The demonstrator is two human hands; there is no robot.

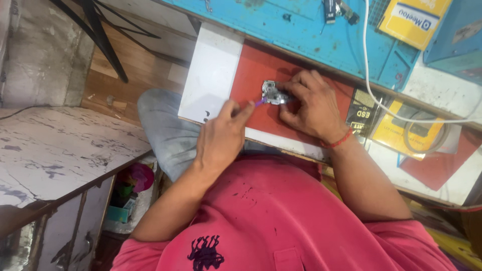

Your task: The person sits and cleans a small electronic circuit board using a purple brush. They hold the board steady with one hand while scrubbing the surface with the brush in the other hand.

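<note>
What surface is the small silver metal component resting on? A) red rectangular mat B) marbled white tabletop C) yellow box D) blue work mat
A: the small silver metal component lies on the red rectangular mat, pinned by the right hand while the left hand brings a purple-tipped tool to it.

Marbled white counter (60, 150), wooden floor (125, 75), blue bench mat (301, 30).
</note>
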